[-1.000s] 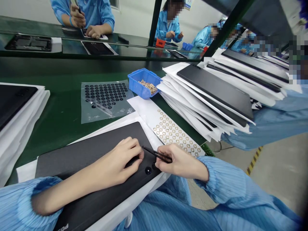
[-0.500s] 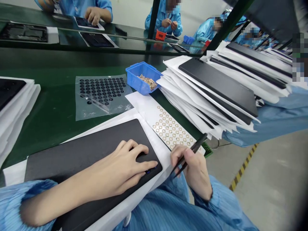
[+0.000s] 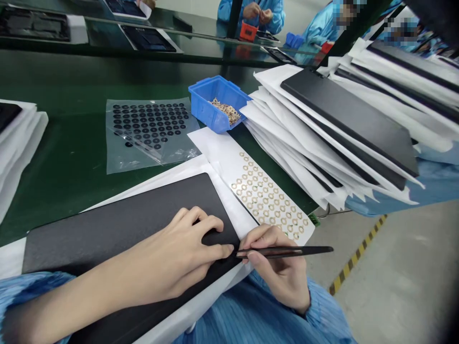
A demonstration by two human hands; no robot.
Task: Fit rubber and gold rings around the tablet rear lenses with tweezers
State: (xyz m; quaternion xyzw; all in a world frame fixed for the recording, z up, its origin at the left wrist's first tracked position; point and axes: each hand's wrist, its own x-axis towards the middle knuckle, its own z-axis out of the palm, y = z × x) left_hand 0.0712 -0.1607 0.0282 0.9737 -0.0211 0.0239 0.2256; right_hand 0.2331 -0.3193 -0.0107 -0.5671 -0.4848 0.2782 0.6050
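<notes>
My left hand (image 3: 186,243) rests with curled fingers on a black rectangular panel (image 3: 118,239), which lies on white paper, and it holds nothing I can see. My right hand (image 3: 276,267) grips black pointed tweezers (image 3: 287,251) level, their tips by my left fingertips at the panel's edge. Just beyond that hand lies a white backing sheet of small tan ring stickers (image 3: 267,200). The panel's near corner is hidden under my hands.
A clear plastic sheet of black round pads (image 3: 150,129) lies on the green bench mat (image 3: 64,191), beside a blue bin of tan rings (image 3: 218,102). White-wrapped black panels (image 3: 344,114) pile up at right. Co-workers in blue sit across the bench.
My right hand has swung the tweezers from pointing up and away to lying level, tips toward my left fingers. My left hand has shifted slightly on the panel.
</notes>
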